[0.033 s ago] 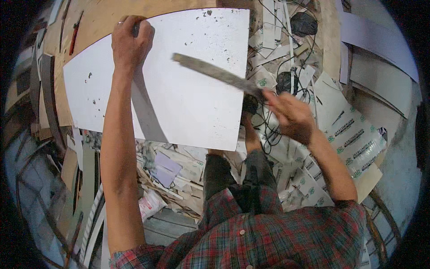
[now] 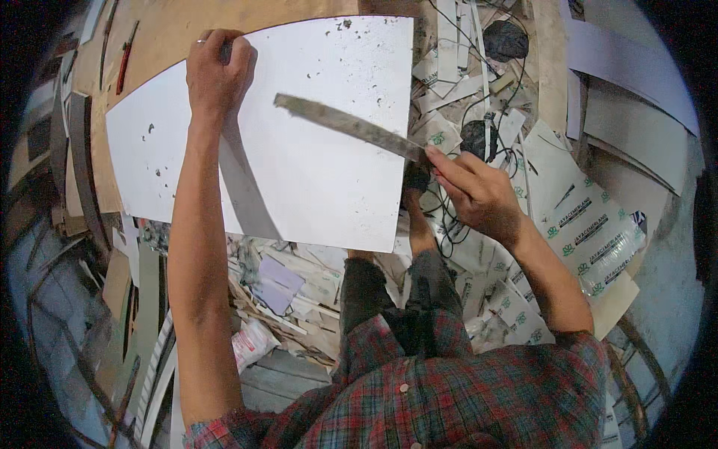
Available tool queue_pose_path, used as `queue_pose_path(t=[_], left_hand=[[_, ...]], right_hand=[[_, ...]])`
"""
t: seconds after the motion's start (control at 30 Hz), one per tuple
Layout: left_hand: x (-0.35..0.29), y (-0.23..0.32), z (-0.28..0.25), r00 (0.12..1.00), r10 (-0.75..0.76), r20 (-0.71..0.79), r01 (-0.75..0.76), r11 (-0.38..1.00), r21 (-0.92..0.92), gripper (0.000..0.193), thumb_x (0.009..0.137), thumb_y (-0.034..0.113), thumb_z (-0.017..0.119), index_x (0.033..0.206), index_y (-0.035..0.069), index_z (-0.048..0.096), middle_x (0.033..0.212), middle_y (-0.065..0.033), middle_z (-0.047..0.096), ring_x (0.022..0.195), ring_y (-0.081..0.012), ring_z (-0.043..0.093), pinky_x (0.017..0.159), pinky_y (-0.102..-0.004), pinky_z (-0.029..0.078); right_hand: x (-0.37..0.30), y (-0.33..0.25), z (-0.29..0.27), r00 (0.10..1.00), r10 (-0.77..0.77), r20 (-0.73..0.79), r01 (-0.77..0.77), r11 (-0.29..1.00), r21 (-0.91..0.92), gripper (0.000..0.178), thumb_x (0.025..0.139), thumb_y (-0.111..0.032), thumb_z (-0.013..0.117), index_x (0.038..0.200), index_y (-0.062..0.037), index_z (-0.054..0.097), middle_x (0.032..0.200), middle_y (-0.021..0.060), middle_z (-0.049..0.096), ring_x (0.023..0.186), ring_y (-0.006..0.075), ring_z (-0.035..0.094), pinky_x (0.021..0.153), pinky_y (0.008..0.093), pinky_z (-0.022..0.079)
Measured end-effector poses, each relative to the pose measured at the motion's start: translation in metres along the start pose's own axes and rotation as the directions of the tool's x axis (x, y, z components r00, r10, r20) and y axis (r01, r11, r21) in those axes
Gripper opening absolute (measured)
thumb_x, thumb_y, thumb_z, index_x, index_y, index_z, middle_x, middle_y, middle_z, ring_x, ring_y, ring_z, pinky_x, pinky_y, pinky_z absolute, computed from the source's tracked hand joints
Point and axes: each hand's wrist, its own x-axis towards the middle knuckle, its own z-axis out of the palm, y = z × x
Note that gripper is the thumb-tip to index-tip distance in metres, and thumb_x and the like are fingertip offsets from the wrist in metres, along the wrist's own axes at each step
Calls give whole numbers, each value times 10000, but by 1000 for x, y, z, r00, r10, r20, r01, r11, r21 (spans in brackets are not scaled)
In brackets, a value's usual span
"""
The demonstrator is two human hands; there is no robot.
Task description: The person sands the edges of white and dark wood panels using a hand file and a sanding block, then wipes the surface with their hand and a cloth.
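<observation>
A large white panel point(image 2: 321, 179) with a curved far edge lies in front of me, dotted with dark specks of debris. My left hand point(image 2: 219, 71) is closed over its far edge, left of the middle. A dark patch shows between thumb and forefinger, and I cannot tell what it is. My right hand point(image 2: 479, 193), beside the panel's right edge, grips one end of a long flat file point(image 2: 351, 127), greyish and dusty. Its free end points left over the panel; whether it touches the surface is not visible.
Beyond the panel is a tan wooden board point(image 2: 161, 34) with a red-and-black slim tool point(image 2: 126, 60) on it. At right lie offcuts, dark cables and black bundles point(image 2: 505, 40), plus printed protective sheets point(image 2: 591, 232). Scraps and a white plastic bag point(image 2: 253, 343) lie below the panel; strips stand at left.
The file has shifted slightly left and toward me, with my right hand moving along; both were blurred before. My left hand and the panel have hardly moved.
</observation>
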Motion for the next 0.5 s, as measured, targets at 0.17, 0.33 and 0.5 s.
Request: queue_pose_path(t=[0.17, 0.33, 0.5], left_hand=[[-1, -8, -2, 1000, 24, -12, -24, 1000, 1, 242, 907, 211, 613, 956, -6, 708, 952, -163, 686, 871, -302, 660, 809, -385, 515], [4, -10, 3, 1000, 24, 5, -24, 999, 23, 244, 916, 214, 612, 948, -8, 707, 954, -165, 689, 881, -305, 671, 805, -384, 521], [-3, -11, 1, 1000, 4, -23, -4, 1000, 13, 234, 929, 226, 612, 976, 17, 705, 966, -152, 689, 921, -316, 661, 845, -389, 505]], right_hand=[[-24, 21, -25, 995, 87, -50, -90, 995, -44, 456, 954, -130, 585, 1407, -176, 558, 860, 79, 634, 664, 266, 627, 591, 370, 538], [-4, -17, 12, 999, -5, 46, 6, 1000, -27, 528, 907, -91, 592, 1426, -170, 531, 792, 71, 595, 642, 258, 610, 524, 380, 524], [-35, 6, -12, 994, 79, -70, -84, 994, -65, 462, 875, -18, 664, 1325, -116, 623, 800, 92, 624, 619, 239, 603, 538, 343, 500]])
